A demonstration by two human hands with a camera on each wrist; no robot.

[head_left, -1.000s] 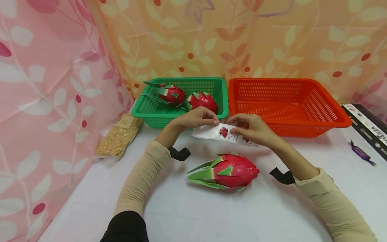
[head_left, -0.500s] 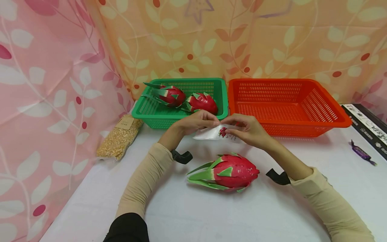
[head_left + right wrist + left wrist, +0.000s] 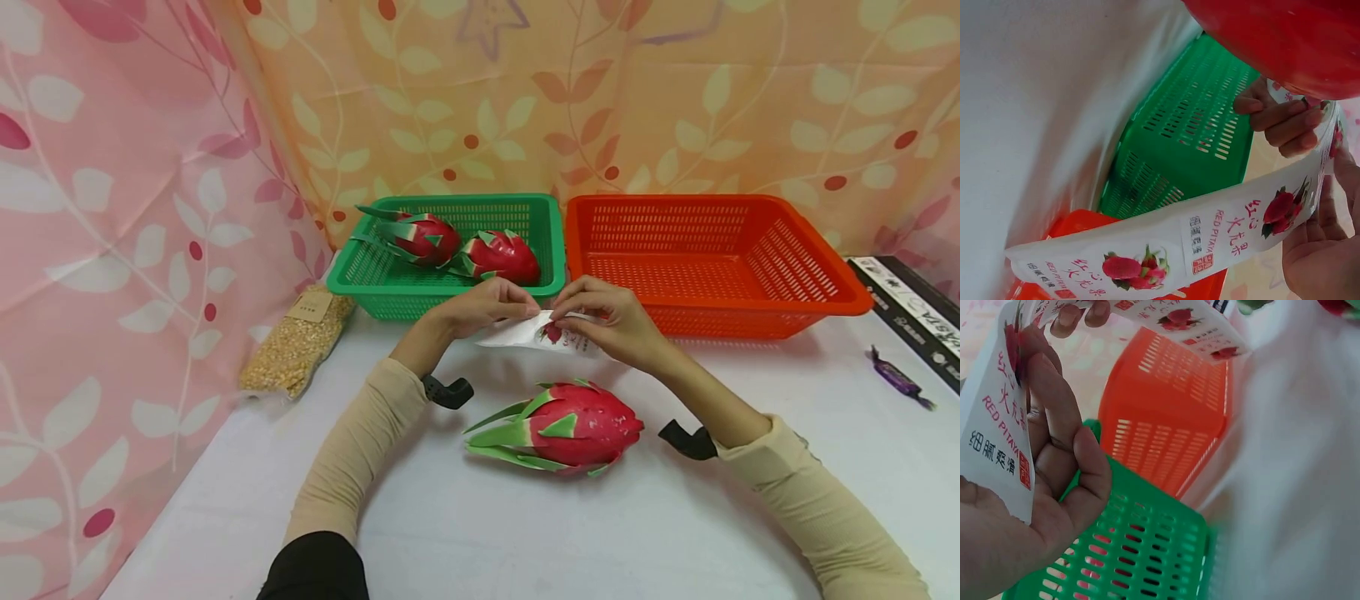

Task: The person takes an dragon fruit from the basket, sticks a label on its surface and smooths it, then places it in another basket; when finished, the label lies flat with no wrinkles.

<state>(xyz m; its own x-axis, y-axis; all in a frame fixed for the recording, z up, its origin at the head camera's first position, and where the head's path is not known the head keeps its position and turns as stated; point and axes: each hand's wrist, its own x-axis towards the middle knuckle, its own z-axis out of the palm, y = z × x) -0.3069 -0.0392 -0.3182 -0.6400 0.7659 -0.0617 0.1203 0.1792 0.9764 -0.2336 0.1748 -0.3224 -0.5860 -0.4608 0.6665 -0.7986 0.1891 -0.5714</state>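
Note:
A white strip of labels (image 3: 510, 335), printed with dragon fruit pictures and the words "RED PITAYA" (image 3: 1147, 250), is held up between my two hands over the table. My left hand (image 3: 483, 308) pinches it near one end, thumb against fingers. Close beside it my right hand (image 3: 618, 325) pinches the strip too, and a long tail of labels hangs past that hand in the right wrist view. Nearer me on the white cloth lies a dragon fruit (image 3: 588, 425), green leaves pointing left. Its red skin fills the top of the right wrist view.
Behind my hands stand a green basket (image 3: 390, 289) with two dragon fruits (image 3: 504, 257) in it and a red-orange basket (image 3: 750, 308). A bag of yellow grains (image 3: 298, 337) lies left. A purple-wrapped candy (image 3: 898, 379) and a long black-and-white box (image 3: 918, 312) lie right.
Over the last second my right hand has shifted left along the strip, closer to my left hand. The strip has tilted and folded in between. The dragon fruit on the table stays put.

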